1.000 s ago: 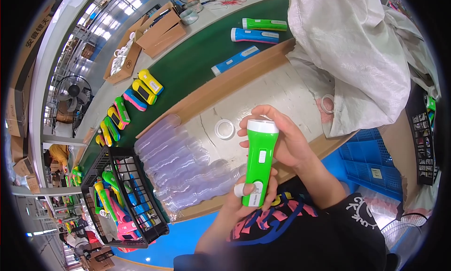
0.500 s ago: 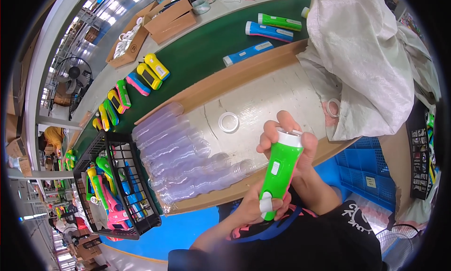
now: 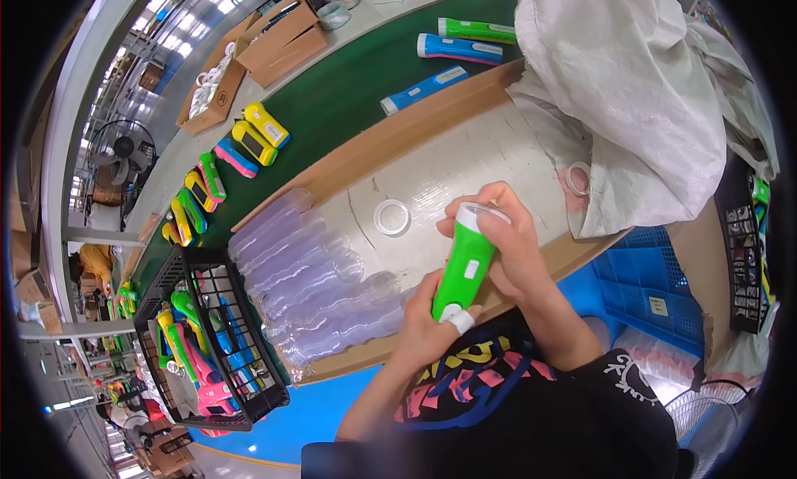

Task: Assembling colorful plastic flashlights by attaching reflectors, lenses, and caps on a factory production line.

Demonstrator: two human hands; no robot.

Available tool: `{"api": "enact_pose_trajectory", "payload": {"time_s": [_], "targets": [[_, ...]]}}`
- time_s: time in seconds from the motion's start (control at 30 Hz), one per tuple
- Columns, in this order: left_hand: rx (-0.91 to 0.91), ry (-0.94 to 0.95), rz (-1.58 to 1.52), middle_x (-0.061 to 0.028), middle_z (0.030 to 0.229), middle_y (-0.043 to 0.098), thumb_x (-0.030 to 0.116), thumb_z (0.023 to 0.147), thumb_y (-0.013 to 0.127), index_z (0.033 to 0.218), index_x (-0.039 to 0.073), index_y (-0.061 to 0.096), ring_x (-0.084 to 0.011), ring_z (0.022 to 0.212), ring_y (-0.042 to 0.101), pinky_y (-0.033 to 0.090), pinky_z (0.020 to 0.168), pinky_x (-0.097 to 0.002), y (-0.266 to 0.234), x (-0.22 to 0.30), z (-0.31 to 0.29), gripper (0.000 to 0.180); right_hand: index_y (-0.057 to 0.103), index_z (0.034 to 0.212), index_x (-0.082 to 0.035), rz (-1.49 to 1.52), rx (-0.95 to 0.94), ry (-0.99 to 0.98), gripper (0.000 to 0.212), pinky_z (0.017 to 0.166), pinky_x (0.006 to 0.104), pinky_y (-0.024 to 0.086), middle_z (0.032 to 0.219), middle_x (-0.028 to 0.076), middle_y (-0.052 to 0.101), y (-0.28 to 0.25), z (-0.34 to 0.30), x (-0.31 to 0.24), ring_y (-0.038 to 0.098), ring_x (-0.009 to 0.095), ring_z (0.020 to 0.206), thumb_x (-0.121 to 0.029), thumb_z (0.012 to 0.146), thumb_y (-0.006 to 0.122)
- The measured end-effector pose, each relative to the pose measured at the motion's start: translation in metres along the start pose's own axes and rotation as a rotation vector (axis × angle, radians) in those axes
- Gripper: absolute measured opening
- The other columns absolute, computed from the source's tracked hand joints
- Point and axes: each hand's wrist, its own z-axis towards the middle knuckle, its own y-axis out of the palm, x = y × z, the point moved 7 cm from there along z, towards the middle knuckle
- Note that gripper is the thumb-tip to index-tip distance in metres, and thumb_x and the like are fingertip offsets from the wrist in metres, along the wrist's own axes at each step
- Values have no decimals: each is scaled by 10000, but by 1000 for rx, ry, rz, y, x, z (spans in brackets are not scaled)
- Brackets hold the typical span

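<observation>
I hold a green flashlight with a white head at a slant over the near side of the cardboard tray. My left hand is wrapped round its lower end, by a white tab. My right hand grips the white head, fingers and thumb around its clear-looking front. A loose white ring lies on the tray left of my right hand. Rows of clear plastic lens cups, stacked into tubes, fill the tray's left part.
A black basket of colourful flashlights stands at the left. More flashlights lie on the green belt beyond the tray. A white woven sack covers the tray's right end. Blue crates stand at the right.
The flashlight and both hands have moved left. My right hand has turned over the white head, and my left hand now covers the lower end more fully. The view has shifted slightly.
</observation>
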Motion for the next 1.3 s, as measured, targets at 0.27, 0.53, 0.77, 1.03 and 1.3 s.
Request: {"api": "enact_pose_trajectory", "payload": {"time_s": [0.27, 0.53, 0.77, 1.03, 1.3], "targets": [[-76, -486, -660, -126, 884, 597, 176, 865, 596, 1211, 37, 430, -176, 653, 583, 478, 539, -292, -56, -38, 58, 408, 561, 984, -11, -2119, 237, -243, 325, 817, 343, 472, 1053, 185, 555, -80, 21, -74, 561, 306, 970, -250, 782, 646], [-45, -43, 663, -158, 1105, 601, 144, 812, 615, 1283, 79, 475, -272, 1024, 578, 468, 843, -346, -115, -37, 125, 496, 577, 928, 16, -2535, 24, -4, 314, 744, 369, 494, 924, 159, 599, -134, 15, -98, 576, 311, 875, -225, 743, 655], [-310, 79, 1114, -105, 804, 610, 107, 618, 676, 889, 70, 617, -320, 835, 574, 463, 742, -430, -72, -30, 43, 280, 428, 1298, -41, -790, -303, 226, 475, 725, 300, 493, 1150, 116, 544, -32, 13, -24, 570, 186, 851, -187, 874, 584], [-105, 209, 673, -113, 778, 610, 80, 658, 649, 775, 121, 722, -273, 778, 575, 455, 696, -369, -83, -34, 44, 143, 444, 1245, 13, 228, -123, 595, 523, 616, 280, 466, 1027, 186, 608, 20, 31, 65, 567, 184, 712, -407, 985, 271], [-28, -162, 221, -81, 724, 642, 59, 754, 639, 834, 42, 703, -166, 659, 579, 454, 622, -284, -115, -46, 47, 104, 457, 1200, -27, -368, -58, 364, 391, 714, 261, 457, 1044, 117, 586, 3, 38, 68, 559, 152, 851, -209, 881, 590]]}}
